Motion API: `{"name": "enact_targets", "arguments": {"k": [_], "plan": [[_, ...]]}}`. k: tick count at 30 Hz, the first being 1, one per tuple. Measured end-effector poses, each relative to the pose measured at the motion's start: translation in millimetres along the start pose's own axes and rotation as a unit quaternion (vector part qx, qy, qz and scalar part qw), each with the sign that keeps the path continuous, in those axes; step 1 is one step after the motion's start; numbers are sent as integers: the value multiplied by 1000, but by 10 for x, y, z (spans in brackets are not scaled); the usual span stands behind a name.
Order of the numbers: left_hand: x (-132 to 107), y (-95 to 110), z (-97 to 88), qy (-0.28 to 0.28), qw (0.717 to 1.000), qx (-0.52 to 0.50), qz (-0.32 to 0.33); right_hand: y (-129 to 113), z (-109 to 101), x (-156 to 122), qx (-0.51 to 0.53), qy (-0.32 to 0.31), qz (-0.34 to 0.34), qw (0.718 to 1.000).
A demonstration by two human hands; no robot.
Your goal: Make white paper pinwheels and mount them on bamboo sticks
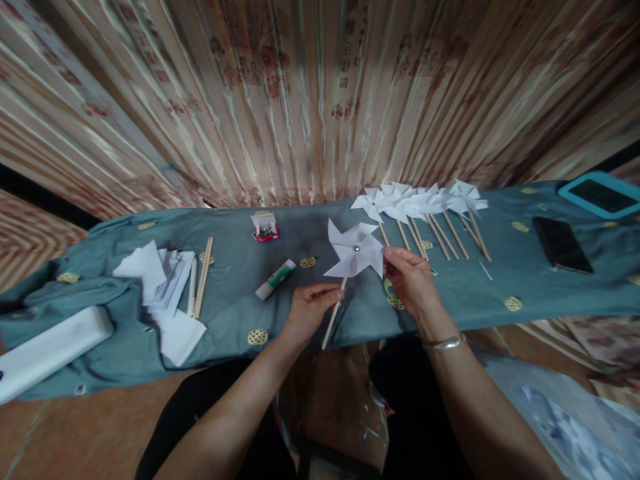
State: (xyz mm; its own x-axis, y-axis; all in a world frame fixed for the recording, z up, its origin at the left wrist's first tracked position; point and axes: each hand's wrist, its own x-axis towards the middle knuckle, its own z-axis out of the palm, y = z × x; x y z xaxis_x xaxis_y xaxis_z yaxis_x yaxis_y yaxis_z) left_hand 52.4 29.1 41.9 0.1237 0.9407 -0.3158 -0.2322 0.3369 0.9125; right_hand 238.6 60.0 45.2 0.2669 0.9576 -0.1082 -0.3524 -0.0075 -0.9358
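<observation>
A white paper pinwheel [345,248] with a silver pin at its centre is held above the cloth-covered table. My left hand [313,310] pinches its wooden stick [331,325] just below the paper blades. At the pinwheel's right edge, the thumb and fingers of my right hand [407,272] are closed on a blade. Several finished-looking white pinwheels [425,200] lie in an overlapping row behind, their sticks pointing toward me. A glue stick [276,279] with a green label lies left of my left hand, and behind it stands an open small red box [265,228] of metal pins.
Folded white papers [170,283] lie at the left, beside loose wooden sticks [203,277] and a white pen-like stick. A long white object [55,353] rests at the far left. On the right are a black phone [563,245] and a blue-framed tablet [603,195]. A patterned curtain [300,100] hangs behind.
</observation>
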Motion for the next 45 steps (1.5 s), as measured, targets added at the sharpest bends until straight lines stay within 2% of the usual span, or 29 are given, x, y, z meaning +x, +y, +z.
{"name": "enact_targets", "arguments": {"k": [14,45], "plan": [[13,-2,9,38,999,0,1,4,40,-58,10,-8,32,999],[56,-24,35,56,998,-38,7,74,186,-250,-20,-56,84,995]]}}
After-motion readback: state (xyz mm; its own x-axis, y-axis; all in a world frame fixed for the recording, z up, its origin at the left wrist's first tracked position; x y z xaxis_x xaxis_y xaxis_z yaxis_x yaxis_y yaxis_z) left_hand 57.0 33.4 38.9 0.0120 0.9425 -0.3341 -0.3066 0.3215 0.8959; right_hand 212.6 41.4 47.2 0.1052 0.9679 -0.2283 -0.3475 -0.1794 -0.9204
